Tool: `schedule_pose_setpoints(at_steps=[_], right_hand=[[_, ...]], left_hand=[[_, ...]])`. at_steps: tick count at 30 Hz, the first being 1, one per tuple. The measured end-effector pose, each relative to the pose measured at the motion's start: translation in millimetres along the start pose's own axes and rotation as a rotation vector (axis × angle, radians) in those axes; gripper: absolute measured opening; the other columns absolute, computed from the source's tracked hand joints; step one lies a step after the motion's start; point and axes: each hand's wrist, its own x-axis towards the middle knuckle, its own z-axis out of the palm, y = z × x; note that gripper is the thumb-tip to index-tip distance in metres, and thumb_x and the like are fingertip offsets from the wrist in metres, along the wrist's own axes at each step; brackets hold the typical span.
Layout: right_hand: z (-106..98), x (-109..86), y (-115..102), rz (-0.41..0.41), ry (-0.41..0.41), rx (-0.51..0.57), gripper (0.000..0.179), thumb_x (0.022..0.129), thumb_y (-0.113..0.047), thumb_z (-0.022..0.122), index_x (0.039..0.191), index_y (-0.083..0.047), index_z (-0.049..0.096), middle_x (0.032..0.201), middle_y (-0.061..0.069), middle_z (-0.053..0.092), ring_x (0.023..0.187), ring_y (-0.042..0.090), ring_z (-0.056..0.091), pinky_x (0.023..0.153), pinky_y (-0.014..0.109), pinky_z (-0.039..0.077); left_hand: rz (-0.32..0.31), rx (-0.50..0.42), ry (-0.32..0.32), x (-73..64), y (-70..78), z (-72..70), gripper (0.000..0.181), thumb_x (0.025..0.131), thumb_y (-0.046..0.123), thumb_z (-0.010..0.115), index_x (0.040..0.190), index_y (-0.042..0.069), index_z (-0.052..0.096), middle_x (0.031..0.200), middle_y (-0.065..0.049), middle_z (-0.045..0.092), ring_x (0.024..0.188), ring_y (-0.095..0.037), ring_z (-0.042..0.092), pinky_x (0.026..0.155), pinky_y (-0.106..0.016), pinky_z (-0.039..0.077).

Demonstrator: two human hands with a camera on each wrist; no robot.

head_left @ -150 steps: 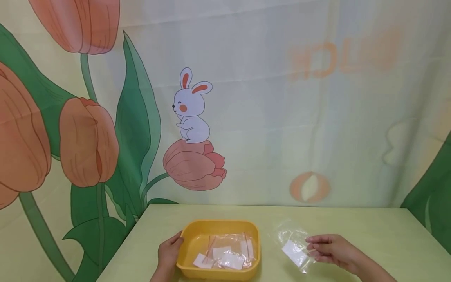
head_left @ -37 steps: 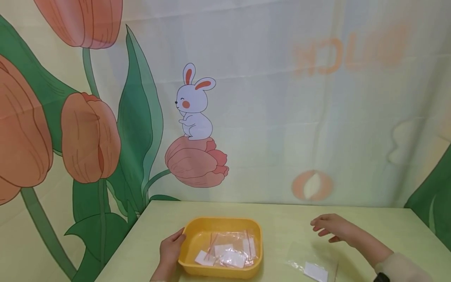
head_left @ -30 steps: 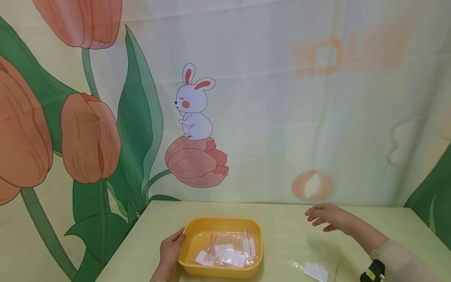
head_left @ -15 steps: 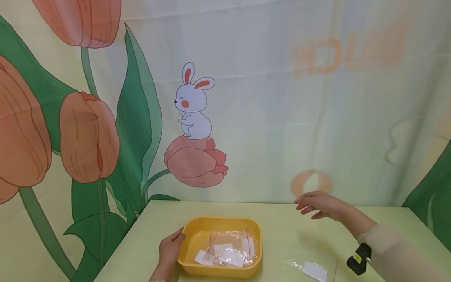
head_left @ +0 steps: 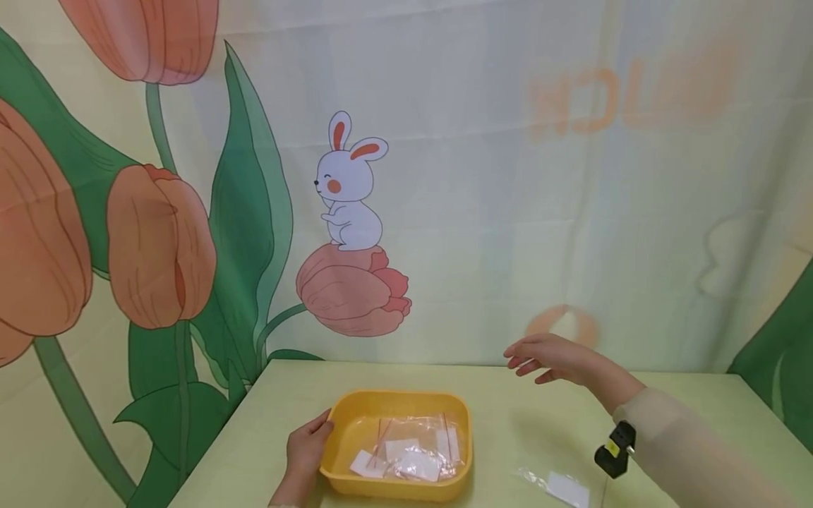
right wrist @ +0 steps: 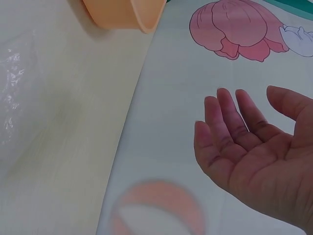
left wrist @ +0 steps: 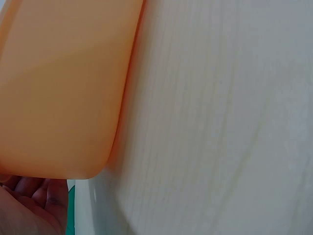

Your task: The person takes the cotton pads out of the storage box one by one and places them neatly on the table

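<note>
A yellow plastic basin (head_left: pixel 394 490) sits on the table at the lower middle of the head view. My left hand (head_left: pixel 306 446) grips its left side, thumb at the rim; in the left wrist view the curled fingers (left wrist: pixel 36 198) show by the basin's end. Inside lie several clear zip bags (head_left: pixel 413 466) with white cards in them. My right hand (head_left: pixel 552 358) hovers in the air to the right of the basin, fingers loosely spread with nothing in them. Below it, one clear bag (head_left: pixel 568 487) with a white card lies flat on the table.
The pale green table (head_left: pixel 495 395) ends at a hanging cloth (head_left: pixel 457 212) printed with tulips and a rabbit. A black device (head_left: pixel 615 450) is strapped at my right wrist. My right forearm extends over the table's right part.
Five seconds ago my right hand held the clear bag; it has since let go, and the bag lies on the table. Lately that hand has risen and moved left. The left hand stays put.
</note>
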Motion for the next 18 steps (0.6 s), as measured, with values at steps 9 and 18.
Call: schedule_pose_setpoints(at_steps=[9, 18], right_hand=[[17.3, 20.5, -16.3, 0.03, -0.058, -0.037, 0.043, 0.105, -0.029, 0.049, 0.134, 0.0, 0.061, 0.129, 0.017, 0.069, 0.117, 0.029, 0.067, 0.086, 0.034, 0.058], [32.6, 38.7, -33.5, 0.034, -0.089, -0.016, 0.043, 0.105, -0.028, 0.049, 0.136, 0.0, 0.059, 0.134, 0.019, 0.066, 0.116, 0.025, 0.067, 0.091, 0.037, 0.059]], left_hand=[[-0.004, 0.0, -0.005, -0.8, 1.0, -1.7, 0.042, 0.104, 0.011, 0.05, 0.141, -0.008, 0.054, 0.149, -0.027, 0.049, 0.143, -0.046, 0.046, 0.116, -0.056, 0.045], [-0.029, -0.001, -0.005, 2.6, -0.4, -1.0, 0.042, 0.104, 0.012, 0.051, 0.142, -0.006, 0.054, 0.151, -0.026, 0.049, 0.145, -0.045, 0.045, 0.117, -0.055, 0.044]])
